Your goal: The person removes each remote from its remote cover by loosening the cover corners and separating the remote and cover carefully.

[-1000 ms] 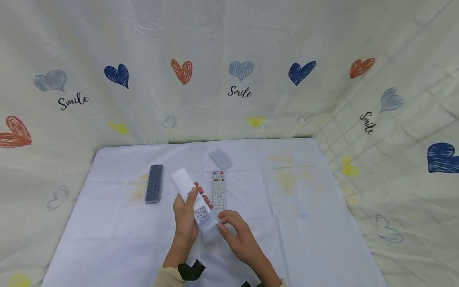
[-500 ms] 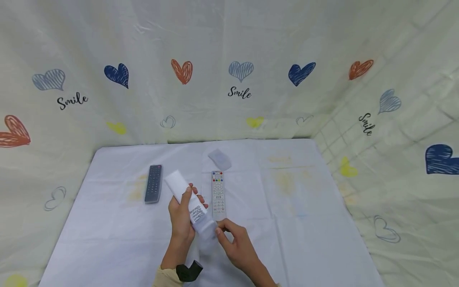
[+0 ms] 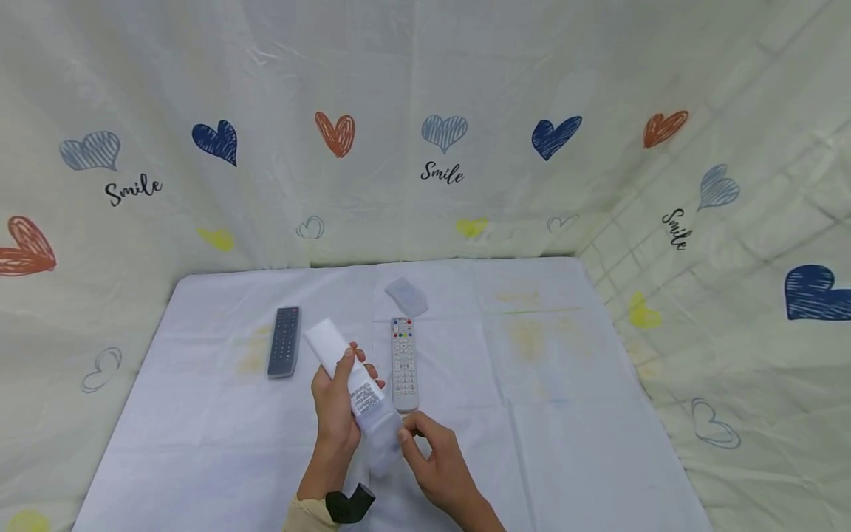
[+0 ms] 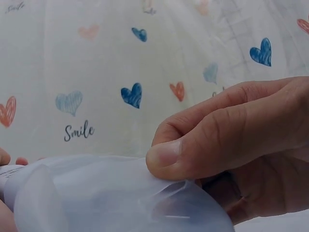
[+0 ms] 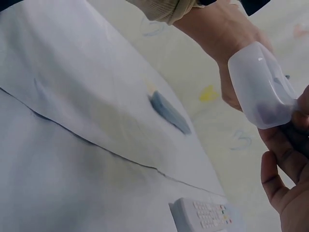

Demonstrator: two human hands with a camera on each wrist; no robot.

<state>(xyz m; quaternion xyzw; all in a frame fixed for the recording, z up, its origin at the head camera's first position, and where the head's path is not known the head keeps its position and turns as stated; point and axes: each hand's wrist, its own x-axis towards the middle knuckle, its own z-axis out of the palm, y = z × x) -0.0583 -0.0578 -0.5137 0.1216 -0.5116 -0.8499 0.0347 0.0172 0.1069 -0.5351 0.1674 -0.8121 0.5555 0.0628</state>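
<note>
My left hand [image 3: 334, 403] grips a long white remote control [image 3: 329, 346], tilted, with a printed label facing up. No buttons show on it. Round its lower end sits a translucent sleeve [image 3: 380, 436], which sticks out past that end, its mouth gaping in the right wrist view. Thumb and finger of my right hand [image 3: 439, 462] pinch the sleeve's edge. The left wrist view shows this pinch close up, with the right thumb [image 4: 166, 157] on top of the film. How far the remote reaches inside the sleeve is hard to see.
A light grey remote [image 3: 404, 366] lies just beyond my right hand, with a small translucent pouch [image 3: 408, 297] behind it. On the left rests a dark remote [image 3: 284, 342]. White cloth covers the table [image 3: 585, 443], and a curtain with hearts [image 3: 439, 66] hangs behind.
Both hands have shifted slightly left, and the right hand also down toward me. More of the sleeve now sticks out beyond the remote's lower end, and the grey remote's near end has come into sight.
</note>
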